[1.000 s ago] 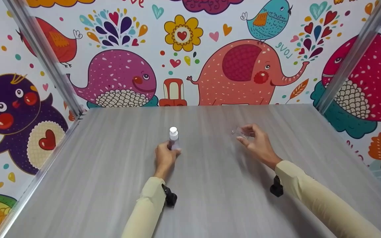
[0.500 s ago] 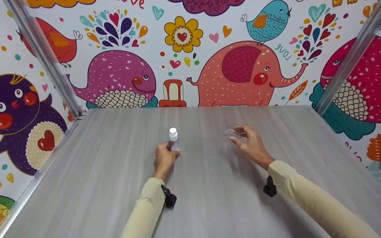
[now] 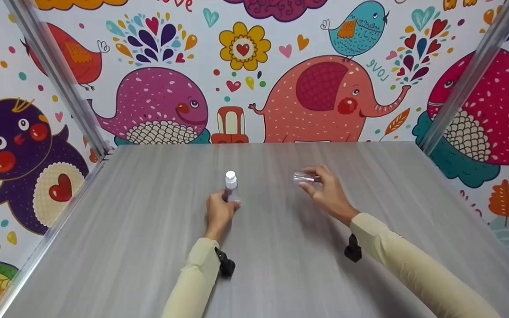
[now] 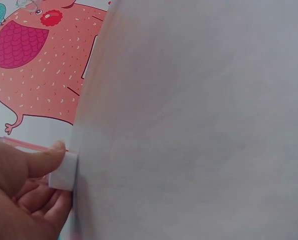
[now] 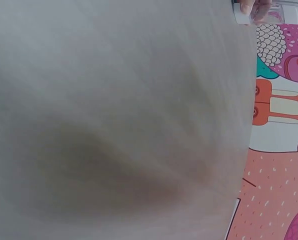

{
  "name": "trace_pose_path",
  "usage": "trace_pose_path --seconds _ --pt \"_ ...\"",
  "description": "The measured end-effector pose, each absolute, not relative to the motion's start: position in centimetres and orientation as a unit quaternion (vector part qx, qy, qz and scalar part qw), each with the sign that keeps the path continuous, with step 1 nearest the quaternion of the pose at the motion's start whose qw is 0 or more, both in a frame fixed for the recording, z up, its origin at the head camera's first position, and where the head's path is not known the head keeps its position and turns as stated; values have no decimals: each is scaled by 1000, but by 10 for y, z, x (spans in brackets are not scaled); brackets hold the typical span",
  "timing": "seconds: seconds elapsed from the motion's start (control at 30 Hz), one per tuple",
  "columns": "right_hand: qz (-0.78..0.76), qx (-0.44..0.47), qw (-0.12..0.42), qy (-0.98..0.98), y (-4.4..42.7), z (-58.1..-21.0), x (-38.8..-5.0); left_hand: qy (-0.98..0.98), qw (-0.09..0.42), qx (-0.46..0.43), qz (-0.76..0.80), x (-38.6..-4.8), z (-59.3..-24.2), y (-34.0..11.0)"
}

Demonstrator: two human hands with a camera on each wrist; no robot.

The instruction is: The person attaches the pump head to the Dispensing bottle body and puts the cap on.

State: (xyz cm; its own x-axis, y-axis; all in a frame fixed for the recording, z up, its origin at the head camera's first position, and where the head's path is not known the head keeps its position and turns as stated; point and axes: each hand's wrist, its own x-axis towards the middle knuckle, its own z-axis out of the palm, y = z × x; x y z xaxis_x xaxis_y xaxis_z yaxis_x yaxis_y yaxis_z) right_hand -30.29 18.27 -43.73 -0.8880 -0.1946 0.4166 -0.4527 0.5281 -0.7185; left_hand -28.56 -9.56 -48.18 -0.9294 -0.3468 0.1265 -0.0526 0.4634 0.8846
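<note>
A small clear bottle with a white pump top (image 3: 231, 180) stands upright on the table, left of centre. My left hand (image 3: 219, 209) grips its lower part, thumb on the right side. In the left wrist view, the bottle's white base (image 4: 64, 171) shows beside the thumb. To the right, my right hand (image 3: 330, 194) pinches a clear, see-through cap (image 3: 302, 177) between thumb and fingers, above the table and apart from the bottle. The cap lies sideways, pointing left. Only a sliver of the right hand shows in the right wrist view; the cap is not visible there.
The grey wood-grain table (image 3: 263, 256) spreads around both hands. A printed wall with cartoon animals (image 3: 316, 97) rises at its back edge. Metal posts (image 3: 62, 84) stand at the back corners, left and right.
My right hand has moved left toward the bottle, carrying the clear cap, which has turned to lie more sideways. The left hand and bottle have stayed in place.
</note>
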Motion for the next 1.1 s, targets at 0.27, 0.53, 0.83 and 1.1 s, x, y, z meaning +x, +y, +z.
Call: trace_pose_path --seconds 0.27,0.53,0.83,1.1 --pt "450 198 132 -861 170 -436 -304 -842 148 119 -504 -286 -482 -96" --pt "457 194 129 -859 163 -433 -305 -842 145 126 -504 -286 -483 -97" --pt "459 198 135 -856 153 -431 -304 -844 142 123 -502 -288 -485 -97" --pt "447 233 143 -852 144 -432 -306 -839 144 117 -511 -287 -483 -96"
